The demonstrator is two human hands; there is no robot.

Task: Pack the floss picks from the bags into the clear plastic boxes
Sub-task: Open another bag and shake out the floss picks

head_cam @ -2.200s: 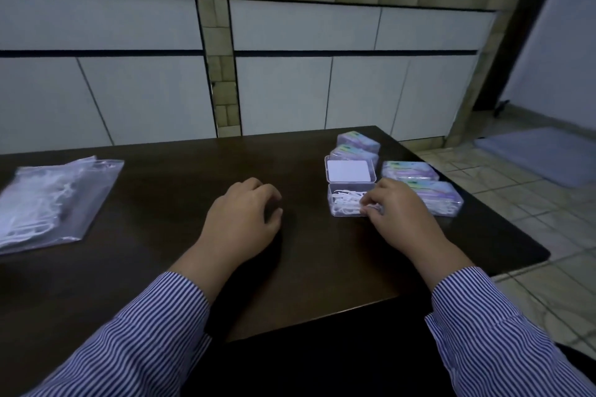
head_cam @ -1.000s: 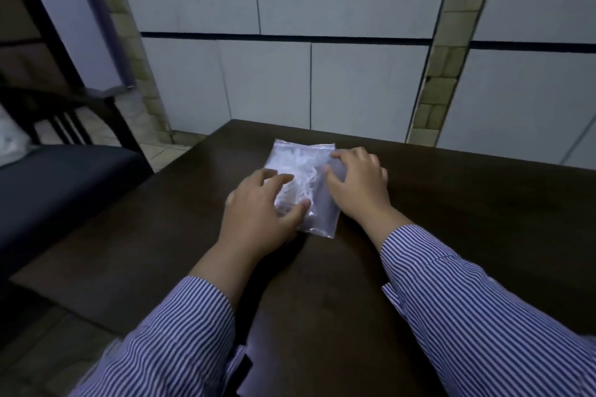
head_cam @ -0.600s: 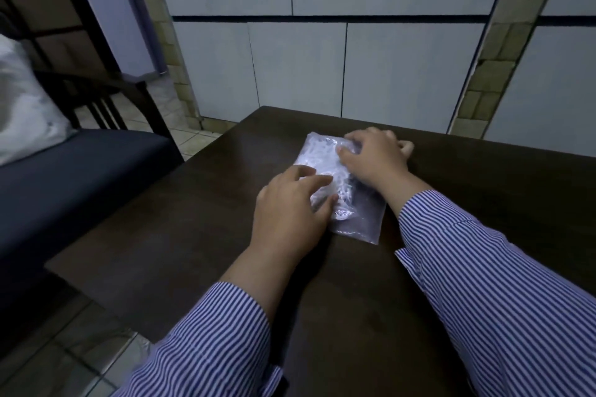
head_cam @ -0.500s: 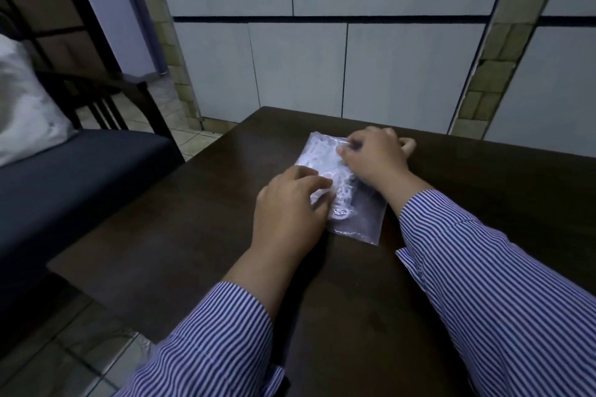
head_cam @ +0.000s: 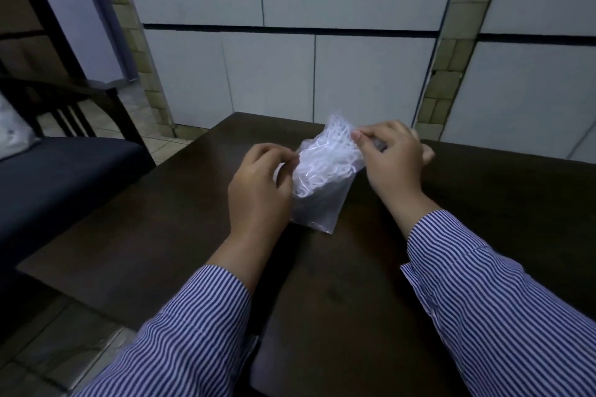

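Clear plastic bag [head_cam: 317, 203] of white floss picks [head_cam: 325, 159] tilted above dark worktop [head_cam: 180, 222]; left hand [head_cam: 258, 190] and right hand [head_cam: 392, 159] each pinched bag's upper edge, grip closed.

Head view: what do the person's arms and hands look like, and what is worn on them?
Both arms wear long shirt sleeves with fine blue and white stripes. The left sleeve ends in a cuff at the wrist, as does the right sleeve. The left hand and right hand are bare: no gloves, and no rings or watch visible.
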